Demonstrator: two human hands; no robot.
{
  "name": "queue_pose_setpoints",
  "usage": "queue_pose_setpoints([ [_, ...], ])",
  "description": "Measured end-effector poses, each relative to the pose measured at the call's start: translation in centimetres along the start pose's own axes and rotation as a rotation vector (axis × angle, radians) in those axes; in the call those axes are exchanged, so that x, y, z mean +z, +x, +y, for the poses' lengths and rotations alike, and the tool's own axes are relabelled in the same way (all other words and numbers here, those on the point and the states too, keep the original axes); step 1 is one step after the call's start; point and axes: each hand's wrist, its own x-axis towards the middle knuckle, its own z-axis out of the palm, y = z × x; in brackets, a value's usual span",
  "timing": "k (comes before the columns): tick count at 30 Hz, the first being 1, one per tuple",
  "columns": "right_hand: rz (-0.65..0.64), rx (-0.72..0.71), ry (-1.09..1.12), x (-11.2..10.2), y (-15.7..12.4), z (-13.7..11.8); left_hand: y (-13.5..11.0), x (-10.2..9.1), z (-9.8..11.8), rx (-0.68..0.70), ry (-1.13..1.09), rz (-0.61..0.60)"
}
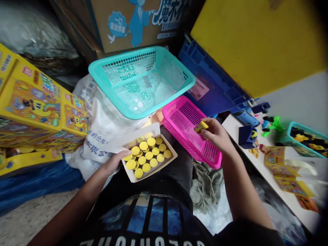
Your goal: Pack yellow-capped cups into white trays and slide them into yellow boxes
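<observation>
A small open cardboard box point(156, 168) rests on my lap, holding rows of yellow round-topped pieces point(149, 155), some stacked unevenly. My left hand point(115, 163) grips the box by its left side, thumb over the rim near the pieces. Over the pink basket point(167, 116), my right hand point(217, 134) pinches a small yellow cylinder point(201, 126) between thumb and fingers. What the cylinder is exactly cannot be made out. The pink basket leans at my right leg, and its visible floor is mostly bare mesh.
A turquoise basket point(123, 109) stands ahead on a white sack point(98, 133). Yellow printed boxes point(38, 102) are stacked on the left. At right are a blue crate point(205, 68) and a white table point(287, 191) with toys, flattened packaging and another turquoise basket point(289, 131).
</observation>
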Motion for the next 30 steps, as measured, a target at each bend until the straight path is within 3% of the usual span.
queue_pose_setpoints([
  [2, -0.025, -0.191, 0.091, 0.4, -1.7, -4.2, 0.1, -0.2, -0.1, 0.017, -0.008, -0.02],
  [6, -0.145, -0.51, -0.397, 4.2, -2.9, -10.1, -0.1, 0.0, 0.0, 0.032, -0.026, -0.056],
  [9, -0.193, -0.586, -0.705, 8.3, -1.9, -10.8, -0.2, 0.2, 0.2, 0.053, -0.027, -0.059],
  [12, -0.159, -0.537, -0.854, 11.0, -1.0, -10.6, -0.4, 0.2, 0.1, 0.048, -0.019, -0.011],
  [14, -0.132, -0.513, -0.83, 11.1, -0.8, -10.6, -0.5, 0.0, 0.0, 0.01, -0.019, 0.021],
  [16, -0.116, -0.508, -0.715, 9.7, -0.6, -10.3, -0.5, -0.3, -0.1, -0.013, -0.011, 0.031],
  [18, -0.059, -0.417, -0.618, 6.8, 0.3, -8.9, -0.3, -0.6, -0.2, -0.017, 0.0, 0.033],
  [21, -0.007, 0.09, -0.722, 1.8, 3.0, -4.2, 0.0, -1.1, -0.5, -0.036, -0.005, 0.046],
  [22, -0.05, 0.309, -0.789, 0.6, 4.0, -2.3, 0.1, -1.2, -0.6, -0.044, -0.009, 0.051],
  [23, -0.077, 0.409, -0.816, -0.3, 4.8, -0.4, 0.2, -1.3, -0.7, -0.049, -0.013, 0.054],
  [26, -0.157, 0.516, -0.835, -0.3, 6.1, 4.3, 0.1, -1.3, -0.8, -0.042, -0.015, 0.056],
  [30, -0.163, 0.52, -0.809, 2.7, 5.8, 6.6, -0.1, -0.6, -0.3, -0.024, -0.009, 0.063],
])
